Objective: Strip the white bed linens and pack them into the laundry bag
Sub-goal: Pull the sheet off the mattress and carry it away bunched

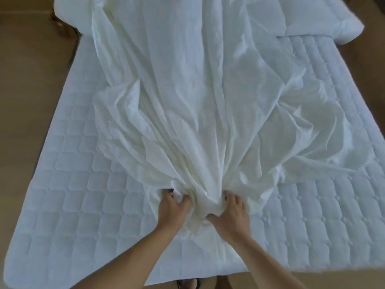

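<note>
A crumpled white bed sheet (198, 90) lies along the middle of a quilted white mattress (73, 184), fanning out from a gathered bunch near the foot of the bed. My left hand (170, 207) grips the left side of that bunch, fingers curled into the folds. My right hand (231, 213) grips the right side, thumb hooked under the fabric. Both forearms reach in from the bottom of the view. No laundry bag is in view.
A white pillow (316, 15) lies at the head of the bed on the right. Brown floor (27, 69) runs along both sides of the bed. My feet (187, 283) show at the bottom edge, against the foot of the mattress.
</note>
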A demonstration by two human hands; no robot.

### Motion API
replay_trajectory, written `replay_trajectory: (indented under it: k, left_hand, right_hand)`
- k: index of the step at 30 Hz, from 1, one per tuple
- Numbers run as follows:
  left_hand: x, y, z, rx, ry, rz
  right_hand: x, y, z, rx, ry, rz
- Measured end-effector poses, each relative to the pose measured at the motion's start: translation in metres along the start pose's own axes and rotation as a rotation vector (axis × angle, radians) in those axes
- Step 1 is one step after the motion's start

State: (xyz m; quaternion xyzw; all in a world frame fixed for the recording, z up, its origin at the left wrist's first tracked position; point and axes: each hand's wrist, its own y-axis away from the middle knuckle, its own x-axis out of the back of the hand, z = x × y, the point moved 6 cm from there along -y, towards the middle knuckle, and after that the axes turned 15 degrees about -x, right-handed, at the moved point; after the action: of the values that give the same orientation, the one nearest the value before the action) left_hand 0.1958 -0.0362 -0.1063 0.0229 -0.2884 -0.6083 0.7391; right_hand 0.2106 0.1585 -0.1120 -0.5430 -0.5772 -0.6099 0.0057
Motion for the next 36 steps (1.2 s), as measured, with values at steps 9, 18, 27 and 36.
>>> replay_trajectory:
  k: [9, 18, 27, 36]
  left_hand:
    - [0.041, -0.118, 0.041, 0.081, -0.309, 0.224]
    - [0.074, -0.189, -0.003, 0.336, -0.3, 0.364]
    - [0.039, -0.246, 0.033, 0.254, -0.298, 0.35]
    - [0.011, -0.272, 0.062, 0.182, 0.034, 0.384]
  right_hand:
    - [0.064, -0.056, -0.089, 0.244, -0.124, 0.076]
    - [0.121, -0.15, -0.11, 0.071, -0.33, -0.389]
    - [0.149, -0.24, -0.119, -0.27, 0.023, 0.217]
    - [0.146, -0.278, -0.119, -0.318, -0.038, 0.271]
